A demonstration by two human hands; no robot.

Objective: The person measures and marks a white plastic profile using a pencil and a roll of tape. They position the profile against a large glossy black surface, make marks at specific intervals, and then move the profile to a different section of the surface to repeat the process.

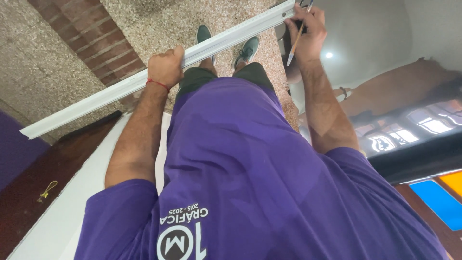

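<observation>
My left hand (pixel 166 66) grips a long white strip (pixel 96 98), a narrow profile that runs from the lower left up to the top right. A red thread band circles that wrist. My right hand (pixel 308 29) rests on the strip's far end near the top edge and holds a thin pencil (pixel 294 48) between its fingers, point slanting down. My purple shirt fills the lower half of the view, and my two grey-green shoes (pixel 248 48) stand below on a speckled floor (pixel 192 19).
A glossy dark panel (pixel 385 72) at the right mirrors lights and windows. A white board (pixel 62 212) and a dark wooden surface (pixel 24 192) with a small yellow cord lie at the lower left. Red brick paving (pixel 96 38) crosses the upper left.
</observation>
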